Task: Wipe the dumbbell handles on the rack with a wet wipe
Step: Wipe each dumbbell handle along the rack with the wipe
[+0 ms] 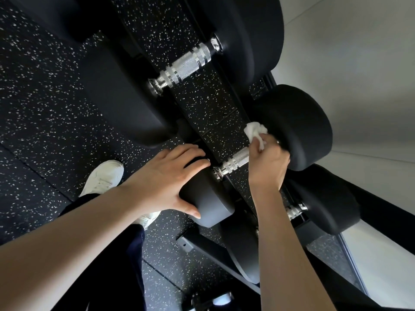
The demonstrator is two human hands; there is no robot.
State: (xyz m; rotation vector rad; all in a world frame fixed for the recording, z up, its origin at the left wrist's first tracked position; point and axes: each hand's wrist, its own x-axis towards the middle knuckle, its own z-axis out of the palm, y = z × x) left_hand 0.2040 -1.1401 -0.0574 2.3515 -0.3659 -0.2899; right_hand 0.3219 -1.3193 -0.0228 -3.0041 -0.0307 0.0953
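Observation:
Black dumbbells lie across a black rack [224, 254]. My right hand [268, 163] is closed around the far part of the middle dumbbell's knurled chrome handle [234, 162], with a crumpled white wet wipe [256, 132] between palm and metal; the wipe's end sticks out above my fingers. My left hand [166, 182] rests spread over that dumbbell's near black head [208, 205], thumb on its lower edge. A larger dumbbell farther up shows its whole chrome handle [184, 66]. A third handle [295, 211] peeks out to the right of my right wrist.
Speckled black rubber flooring [45, 122] lies below the rack. My white shoe [103, 178] and dark trouser leg stand at the rack's near side. A pale wall [359, 63] runs behind the far dumbbell heads.

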